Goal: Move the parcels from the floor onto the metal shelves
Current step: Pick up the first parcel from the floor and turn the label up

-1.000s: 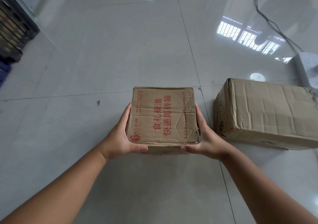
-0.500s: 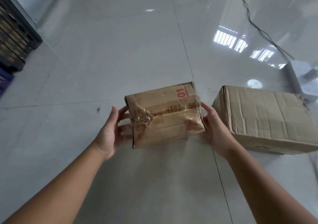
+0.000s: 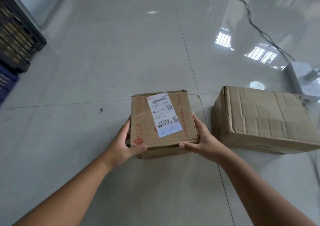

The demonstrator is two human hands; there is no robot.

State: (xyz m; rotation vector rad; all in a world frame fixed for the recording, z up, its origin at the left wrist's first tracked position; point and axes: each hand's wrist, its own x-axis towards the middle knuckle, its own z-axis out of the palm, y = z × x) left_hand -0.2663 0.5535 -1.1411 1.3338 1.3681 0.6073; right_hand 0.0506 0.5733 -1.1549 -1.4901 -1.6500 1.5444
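Two bare forearms reach in from the bottom edge toward a small cardboard parcel, held up above the tiled floor. The left hand grips its left side with the thumb laid over the near top corner; the right hand grips the right side, thumb pressed along the near edge. Both hands are closed on the box, fingers wrapped underneath and out of sight.

The parcel has been turned since the earlier frames. One second ago its upper face bore red printed characters; half a second ago it was mid-rotation, tilted, showing a taped side marked "01" with the fingers splayed loosely. Now a white shipping label with barcodes and a QR code faces up, stuck slightly askew on the top face, and the grasp is firm again.

To the right, near but apart, a larger creased cardboard parcel lies on the floor, in the same place as before. Just behind its far right corner sits a white power strip, and a dark cable runs from it across the glossy tiles to the top edge. At far left stands a black slatted crate, with a blue crate just in front of it at the frame edge.
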